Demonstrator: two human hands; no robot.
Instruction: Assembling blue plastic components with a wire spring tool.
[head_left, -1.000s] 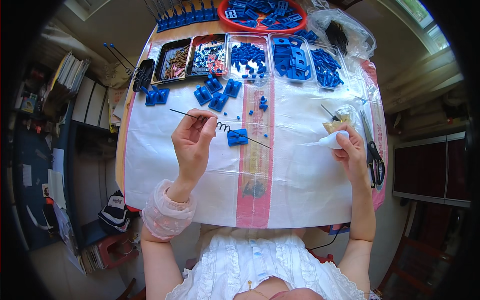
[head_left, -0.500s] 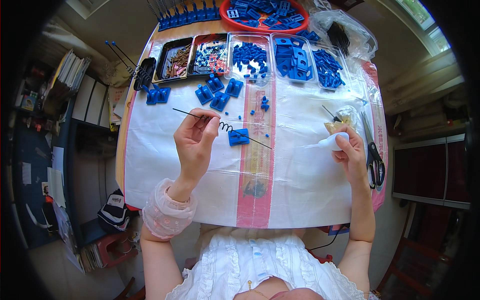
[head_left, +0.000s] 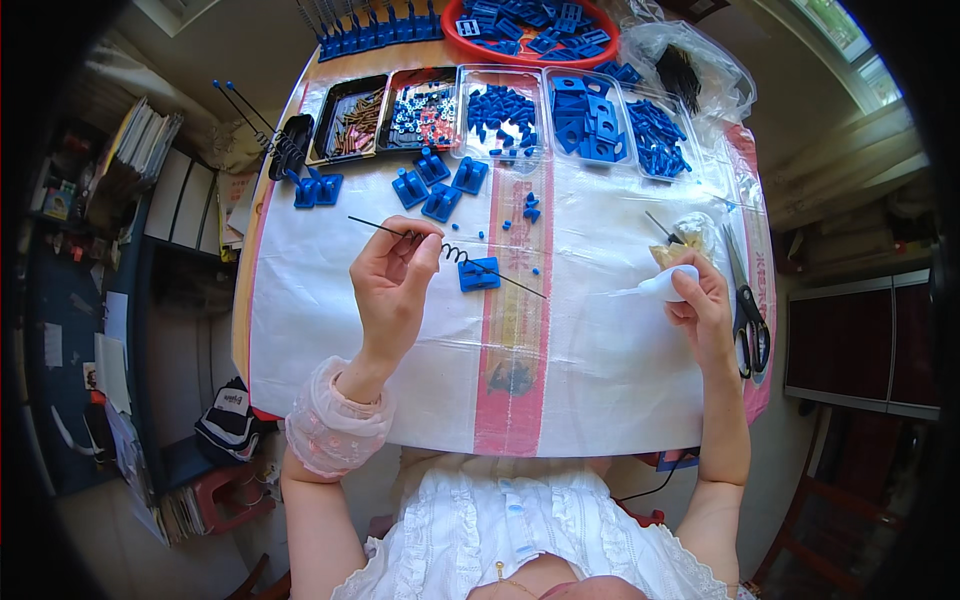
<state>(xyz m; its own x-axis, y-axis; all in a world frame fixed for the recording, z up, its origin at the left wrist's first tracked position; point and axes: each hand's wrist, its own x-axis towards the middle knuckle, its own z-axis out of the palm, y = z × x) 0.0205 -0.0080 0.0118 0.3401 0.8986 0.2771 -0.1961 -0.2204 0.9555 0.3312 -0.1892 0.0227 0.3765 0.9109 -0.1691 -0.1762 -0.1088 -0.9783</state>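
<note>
Between the thumb and fingers of my left hand (head_left: 392, 275) is a thin black wire rod (head_left: 515, 284) with a coiled spring section in its middle. It slants down to the right, and its coils pass over a blue plastic base (head_left: 479, 275) on the table. My right hand (head_left: 700, 305) is closed around a white squeeze bottle (head_left: 655, 286), its narrow tip pointing left. Just beyond that hand lie a crumpled white and tan wad (head_left: 690, 238) and a thin-shafted tool (head_left: 662, 226). Several blue bases (head_left: 440, 201) stand together beyond my left hand.
Trays along the far side hold brown screws (head_left: 362, 125), small nuts (head_left: 420, 110), blue caps (head_left: 500, 108), blue plates (head_left: 590, 122) and blue pegs (head_left: 660, 145). Behind them stands a red basin (head_left: 449, 38) of blue parts. Black-handled scissors (head_left: 750, 335) lie at the right edge.
</note>
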